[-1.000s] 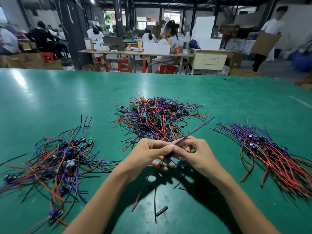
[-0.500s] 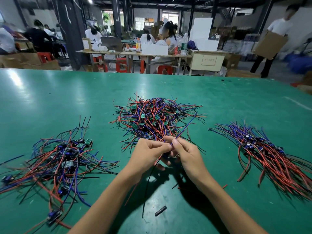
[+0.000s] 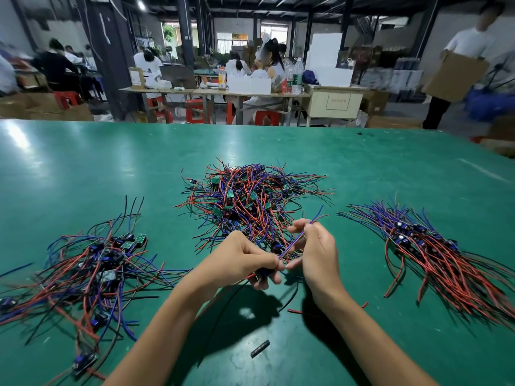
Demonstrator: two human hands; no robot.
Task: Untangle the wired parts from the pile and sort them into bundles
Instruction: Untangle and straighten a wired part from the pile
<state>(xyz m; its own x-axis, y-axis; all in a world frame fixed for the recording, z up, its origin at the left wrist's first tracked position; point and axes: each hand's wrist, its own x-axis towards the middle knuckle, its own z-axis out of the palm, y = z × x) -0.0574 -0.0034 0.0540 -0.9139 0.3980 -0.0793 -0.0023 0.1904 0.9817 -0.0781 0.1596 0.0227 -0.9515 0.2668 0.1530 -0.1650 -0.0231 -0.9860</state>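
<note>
Centrally, left hand (image 3: 242, 259) and right hand (image 3: 317, 250) pinch 1 wired part (image 3: 295, 242) near pile (image 3: 250, 199).

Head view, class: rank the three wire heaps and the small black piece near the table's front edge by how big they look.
1. Left heap and right heap: similar spread, both nearer the camera, so unranked.
2. Middle heap.
3. Black piece, smallest.

Smooth green table top (image 3: 362, 168) with a soft sheen and pale glare patches; tangled pile (image 3: 250, 196) of red, blue and black plastic-sheathed wires, slightly glossy, small green circuit boards among them; matt black stub (image 3: 260, 348); brown cardboard box (image 3: 452, 76), matt
</note>
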